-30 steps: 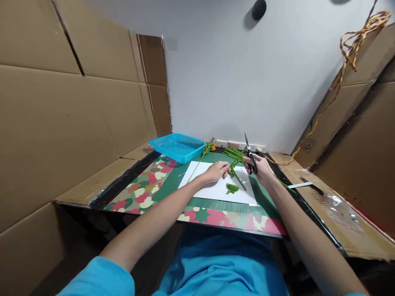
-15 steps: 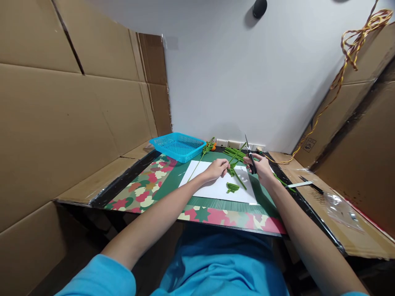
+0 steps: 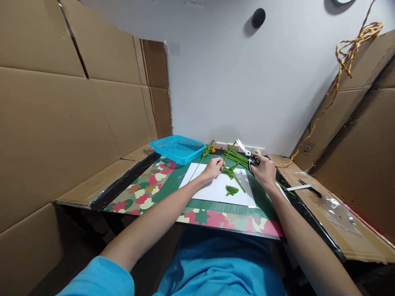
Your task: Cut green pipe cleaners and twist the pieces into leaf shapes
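My left hand (image 3: 213,168) is closed in a pinch on a thin green stem (image 3: 230,151) that slants up and away over the white sheet (image 3: 216,188). My right hand (image 3: 263,171) grips black-handled scissors (image 3: 247,153), whose blades point up and to the left beside the stem. A leafy green piece (image 3: 229,171) lies between my hands, and small cut green bits (image 3: 231,190) lie on the sheet nearer to me. More green stems (image 3: 238,157) lie in a bundle behind the scissors.
A blue plastic basket (image 3: 177,148) stands at the back left on the camouflage-pattern mat (image 3: 145,187). An orange artificial flower (image 3: 210,148) lies near the wall. Cardboard walls stand left and right. A dark tool (image 3: 310,189) and clear plastic lie at the right.
My right hand has lowered and tipped the scissors, so the blades now lean left instead of pointing up. My left hand shifted slightly left with the stem.
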Motion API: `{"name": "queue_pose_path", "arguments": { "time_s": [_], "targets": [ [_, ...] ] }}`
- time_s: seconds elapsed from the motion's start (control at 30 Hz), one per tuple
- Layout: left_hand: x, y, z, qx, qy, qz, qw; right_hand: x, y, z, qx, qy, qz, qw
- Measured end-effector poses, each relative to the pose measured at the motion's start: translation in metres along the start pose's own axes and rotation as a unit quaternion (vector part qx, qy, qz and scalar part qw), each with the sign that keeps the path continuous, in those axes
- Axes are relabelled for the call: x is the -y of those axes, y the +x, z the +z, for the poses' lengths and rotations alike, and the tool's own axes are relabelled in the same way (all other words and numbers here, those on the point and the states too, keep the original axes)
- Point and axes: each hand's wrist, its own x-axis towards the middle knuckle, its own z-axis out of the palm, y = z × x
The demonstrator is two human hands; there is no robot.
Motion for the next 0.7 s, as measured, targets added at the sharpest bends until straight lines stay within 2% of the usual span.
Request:
{"name": "queue_pose_path", "arguments": {
  "time_s": [0.23, 0.7],
  "targets": [
    [0.0034, 0.0023, -0.0024, 0.002, -0.031, -0.016, 0.999, -0.0013, 0.0014, -0.002, -0.002, -0.005, 0.002, 1.0],
    [0.0034, 0.0011, -0.0024, 0.013, -0.028, -0.015, 0.999, -0.0027, 0.0025, -0.0012, -0.01, -0.002, -0.006, 1.0]
  ]
}}
